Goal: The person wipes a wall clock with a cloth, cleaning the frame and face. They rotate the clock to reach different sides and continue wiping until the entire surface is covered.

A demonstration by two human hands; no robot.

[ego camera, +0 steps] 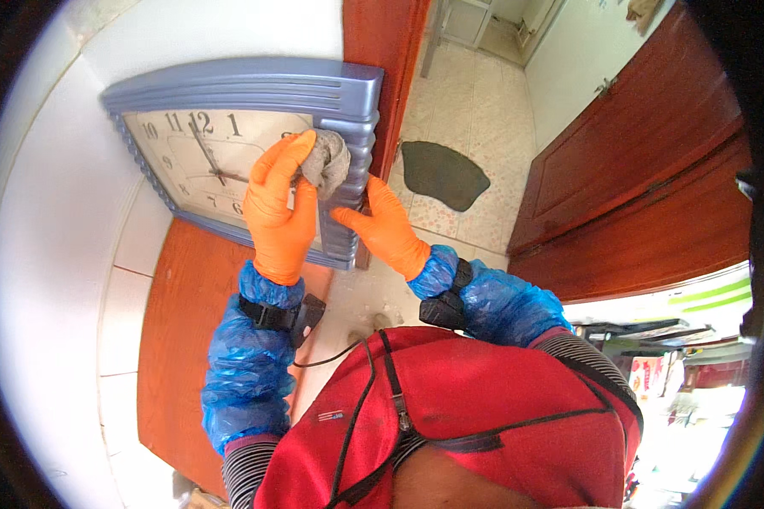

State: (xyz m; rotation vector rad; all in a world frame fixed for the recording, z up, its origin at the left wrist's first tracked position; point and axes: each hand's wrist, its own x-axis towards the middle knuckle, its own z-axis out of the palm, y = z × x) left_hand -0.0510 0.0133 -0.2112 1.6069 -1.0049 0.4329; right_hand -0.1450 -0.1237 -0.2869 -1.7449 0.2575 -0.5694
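A wall clock (pixel 223 149) with a ribbed blue frame and a pale dial with black numerals stands in front of me against the white wall. My left hand (pixel 280 210), in an orange glove, pinches a crumpled grey cloth (pixel 328 162). That cloth lies against the right part of the dial and the inner edge of the frame, covering some numerals. At the clock's right edge is my gloved right hand (pixel 391 232). Its thumb rests on the front of the frame, while the other fingers reach around the side and are partly hidden.
Below the clock is a reddish-brown wooden surface (pixel 184 343). A red door frame (pixel 382 38) rises behind the clock's right side. Past it, a dark mat (pixel 444 175) lies on the tiled floor (pixel 465 95). A brown wooden door (pixel 636 165) stands to the right.
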